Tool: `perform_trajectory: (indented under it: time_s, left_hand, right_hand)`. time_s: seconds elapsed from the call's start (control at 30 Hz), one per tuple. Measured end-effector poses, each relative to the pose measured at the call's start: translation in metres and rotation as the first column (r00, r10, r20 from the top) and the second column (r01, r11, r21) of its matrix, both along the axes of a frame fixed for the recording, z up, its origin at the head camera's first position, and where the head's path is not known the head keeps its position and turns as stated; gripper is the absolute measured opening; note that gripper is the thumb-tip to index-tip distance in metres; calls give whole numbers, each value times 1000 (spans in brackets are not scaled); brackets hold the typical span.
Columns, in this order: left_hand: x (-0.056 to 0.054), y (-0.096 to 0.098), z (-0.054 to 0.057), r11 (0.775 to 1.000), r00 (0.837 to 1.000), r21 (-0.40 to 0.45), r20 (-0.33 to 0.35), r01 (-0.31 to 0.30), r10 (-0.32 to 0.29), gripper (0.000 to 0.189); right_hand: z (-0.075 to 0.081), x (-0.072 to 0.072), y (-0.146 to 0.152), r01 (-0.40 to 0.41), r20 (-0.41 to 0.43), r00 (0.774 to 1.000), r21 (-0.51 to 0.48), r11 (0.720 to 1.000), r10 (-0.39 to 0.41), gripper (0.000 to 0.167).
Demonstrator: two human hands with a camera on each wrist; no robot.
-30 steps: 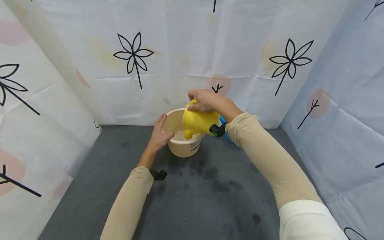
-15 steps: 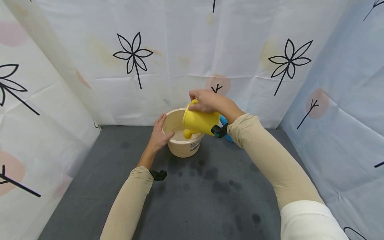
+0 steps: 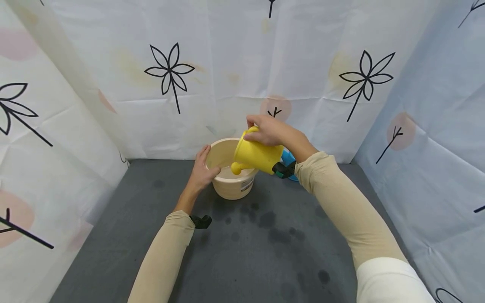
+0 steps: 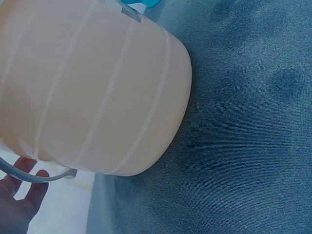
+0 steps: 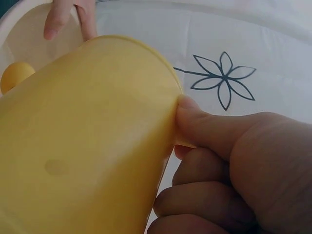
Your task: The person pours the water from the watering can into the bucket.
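A cream plastic bucket [image 3: 232, 190] stands on the dark table against the back curtain. My left hand [image 3: 201, 171] grips its left rim, thumb over the near edge; in the left wrist view the fingers [image 4: 35, 192] show by the bucket's grey handle [image 4: 29, 176]. My right hand [image 3: 268, 129] holds a yellow watering can [image 3: 259, 155] by its handle, fingers curled and thumb [image 5: 195, 117] against the can near its rim. The can is tilted, its round spout head [image 3: 236, 168] over the bucket opening. A shallow layer of something pale shows on the bucket's bottom.
Behind the right wrist a blue object [image 3: 288, 158] stands on the table, mostly hidden. Dark wet-looking spots [image 3: 267, 219] mark the grey tabletop [image 3: 235, 261]. White curtains with printed flowers [image 3: 169, 69] enclose the back and both sides.
My right hand and the watering can have shifted a little to the right, the can tipping slightly more toward its spout. The left hand and bucket stay put.
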State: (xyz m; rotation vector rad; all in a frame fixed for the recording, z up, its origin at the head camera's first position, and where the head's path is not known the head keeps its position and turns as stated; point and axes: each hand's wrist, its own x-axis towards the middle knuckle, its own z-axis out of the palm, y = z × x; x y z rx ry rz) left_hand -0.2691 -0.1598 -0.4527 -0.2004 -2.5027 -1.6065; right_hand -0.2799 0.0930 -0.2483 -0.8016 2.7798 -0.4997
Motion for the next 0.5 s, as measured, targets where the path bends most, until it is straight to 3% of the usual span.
perform_trajectory:
  time_s: [0.23, 0.5]
  left_hand:
    - [-3, -1, -3, 1000, 1000, -9, -10, 1, -1, 91]
    - [-4, 0, -5, 1000, 1000, -11, -12, -4, 4, 92]
  right_hand:
    - [-10, 2, 17, 30, 20, 999, -142, 989, -27, 25]
    - [-18, 7, 29, 69, 19, 998, -203, 977, -66, 25]
